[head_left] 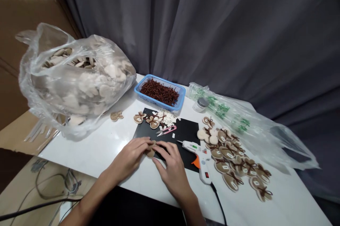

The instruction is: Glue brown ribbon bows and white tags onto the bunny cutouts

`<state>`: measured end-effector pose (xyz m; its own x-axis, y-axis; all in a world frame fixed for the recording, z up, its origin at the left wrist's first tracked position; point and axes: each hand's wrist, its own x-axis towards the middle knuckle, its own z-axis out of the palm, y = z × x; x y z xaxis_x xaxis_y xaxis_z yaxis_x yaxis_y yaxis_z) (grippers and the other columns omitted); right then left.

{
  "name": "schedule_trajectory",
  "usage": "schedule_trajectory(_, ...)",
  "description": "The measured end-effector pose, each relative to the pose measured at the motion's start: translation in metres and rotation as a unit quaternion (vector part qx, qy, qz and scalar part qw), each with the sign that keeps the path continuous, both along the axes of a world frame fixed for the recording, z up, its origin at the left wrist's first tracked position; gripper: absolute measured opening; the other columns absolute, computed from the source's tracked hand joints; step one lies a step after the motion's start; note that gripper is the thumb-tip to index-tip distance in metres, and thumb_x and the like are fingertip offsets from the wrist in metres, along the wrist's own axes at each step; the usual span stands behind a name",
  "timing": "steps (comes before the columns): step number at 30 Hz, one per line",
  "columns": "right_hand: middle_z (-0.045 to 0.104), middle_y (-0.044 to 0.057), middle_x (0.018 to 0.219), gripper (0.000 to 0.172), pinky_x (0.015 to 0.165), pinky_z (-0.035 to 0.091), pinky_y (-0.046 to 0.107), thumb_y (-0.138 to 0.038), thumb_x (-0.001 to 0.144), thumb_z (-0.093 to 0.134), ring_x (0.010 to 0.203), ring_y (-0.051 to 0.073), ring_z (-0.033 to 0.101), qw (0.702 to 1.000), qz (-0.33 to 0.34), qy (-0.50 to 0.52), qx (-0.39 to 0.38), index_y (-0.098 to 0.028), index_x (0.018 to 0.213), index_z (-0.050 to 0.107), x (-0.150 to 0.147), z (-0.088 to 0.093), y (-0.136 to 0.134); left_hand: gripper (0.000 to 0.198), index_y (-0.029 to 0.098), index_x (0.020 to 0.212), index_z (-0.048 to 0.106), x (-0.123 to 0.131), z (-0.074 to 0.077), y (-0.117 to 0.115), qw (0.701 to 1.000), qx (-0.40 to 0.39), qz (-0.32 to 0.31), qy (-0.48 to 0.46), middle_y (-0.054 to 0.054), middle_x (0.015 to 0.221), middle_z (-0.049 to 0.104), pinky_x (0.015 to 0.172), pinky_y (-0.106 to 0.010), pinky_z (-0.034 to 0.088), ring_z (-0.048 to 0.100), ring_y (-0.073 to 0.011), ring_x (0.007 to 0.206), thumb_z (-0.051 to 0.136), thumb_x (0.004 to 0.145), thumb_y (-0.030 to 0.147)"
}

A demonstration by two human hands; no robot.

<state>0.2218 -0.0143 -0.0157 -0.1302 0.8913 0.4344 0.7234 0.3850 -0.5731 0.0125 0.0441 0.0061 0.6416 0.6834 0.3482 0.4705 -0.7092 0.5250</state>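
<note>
My left hand (135, 151) pinches a small brown felt rabbit-head piece (150, 152) by its left side, just above the front edge of a black mat (190, 126). From the other side my right hand (171, 160) grips the same piece, fingertips at its upper part and thumb lower down. The fingers partly hide it. Beyond my hands lie pink-handled thread snips (166, 131), a heap of small white labels (168, 117) and felt pieces with brown bows (153, 122). A white glue gun (198, 151) with an orange trigger lies to the right of my right hand.
A blue basket (182, 100) of brown bows stands at the back. At left bulges a clear bag (77, 95) of felt pieces; one plain piece (117, 116) lies beside it. Bowed, labelled pieces (227, 152) pile at right, near a small jar (200, 105) and plastic bags (255, 137).
</note>
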Motion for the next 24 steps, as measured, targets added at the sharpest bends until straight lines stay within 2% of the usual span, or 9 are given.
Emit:
schedule_trajectory(2, 0.076, 0.009, 0.127, 0.032, 0.095, 0.059, 0.04, -0.02, 0.106, 0.063, 0.113, 0.026, 0.068, 1.0, 0.017, -0.014, -0.006, -0.027, 0.135, 0.073, -0.001, -0.001, 0.003, 0.033, 0.024, 0.122, 0.07, -0.001, 0.0, 0.0, 1.0, 0.012, 0.023, 0.001, -0.009, 0.122, 0.077, 0.094, -0.04, 0.061, 0.074, -0.0236, 0.113, 0.047, 0.107, 0.007)
schedule_trajectory(5, 0.077, 0.009, 0.119, 0.026, 0.088, 0.055, 0.039, -0.023, 0.108, 0.064, 0.107, 0.026, 0.07, 1.0, 0.003, -0.023, -0.008, -0.026, 0.131, 0.075, -0.005, -0.007, 0.004, 0.022, 0.025, 0.123, 0.07, -0.003, 0.0, -0.007, 0.999, 0.007, 0.048, 0.003, -0.007, 0.112, 0.076, 0.086, -0.037, 0.06, 0.073, -0.0219, 0.097, 0.054, 0.11, 0.017)
schedule_trajectory(8, 0.077, 0.009, 0.111, 0.019, 0.09, 0.052, 0.04, -0.028, 0.109, 0.065, 0.101, 0.025, 0.07, 1.0, -0.016, -0.018, 0.014, -0.023, 0.123, 0.077, -0.008, -0.014, 0.003, 0.018, 0.024, 0.125, 0.07, -0.005, -0.002, -0.017, 0.998, 0.004, 0.056, 0.002, -0.007, 0.114, 0.076, 0.089, -0.037, 0.06, 0.073, -0.0225, 0.101, 0.06, 0.111, 0.026)
schedule_trajectory(13, 0.076, 0.008, 0.104, 0.016, 0.085, 0.05, 0.037, -0.027, 0.109, 0.066, 0.094, 0.022, 0.068, 0.999, -0.023, -0.007, 0.033, -0.022, 0.115, 0.08, -0.007, -0.017, 0.002, 0.02, 0.022, 0.128, 0.069, -0.001, -0.011, -0.028, 0.997, 0.03, 0.075, 0.013, -0.009, 0.118, 0.077, 0.089, -0.039, 0.059, 0.073, -0.0231, 0.103, 0.056, 0.112, 0.025)
schedule_trajectory(16, 0.076, 0.008, 0.103, 0.017, 0.083, 0.054, 0.037, -0.023, 0.108, 0.065, 0.094, 0.022, 0.069, 0.999, -0.016, 0.018, 0.034, -0.023, 0.116, 0.081, -0.005, -0.017, 0.003, 0.023, 0.023, 0.13, 0.07, 0.003, -0.016, -0.029, 0.995, 0.039, 0.089, 0.013, -0.009, 0.118, 0.078, 0.088, -0.04, 0.059, 0.074, -0.0227, 0.101, 0.056, 0.112, 0.022)
schedule_trajectory(21, 0.078, 0.011, 0.109, 0.026, 0.09, 0.063, 0.038, -0.011, 0.106, 0.061, 0.1, 0.024, 0.072, 0.993, 0.026, 0.088, 0.079, -0.02, 0.123, 0.078, -0.01, -0.017, 0.005, 0.024, 0.02, 0.132, 0.069, 0.006, -0.019, -0.028, 0.993, 0.089, 0.079, -0.006, -0.01, 0.12, 0.08, 0.093, -0.04, 0.061, 0.075, -0.0227, 0.105, 0.056, 0.111, 0.018)
schedule_trajectory(24, 0.08, 0.011, 0.108, 0.025, 0.092, 0.064, 0.037, -0.008, 0.106, 0.062, 0.1, 0.023, 0.074, 0.993, 0.028, 0.081, 0.082, -0.019, 0.123, 0.077, -0.012, -0.014, 0.005, 0.026, 0.018, 0.134, 0.067, 0.008, -0.018, -0.031, 0.993, 0.081, 0.085, 0.014, -0.011, 0.123, 0.079, 0.095, -0.042, 0.061, 0.074, -0.024, 0.109, 0.055, 0.111, 0.017)
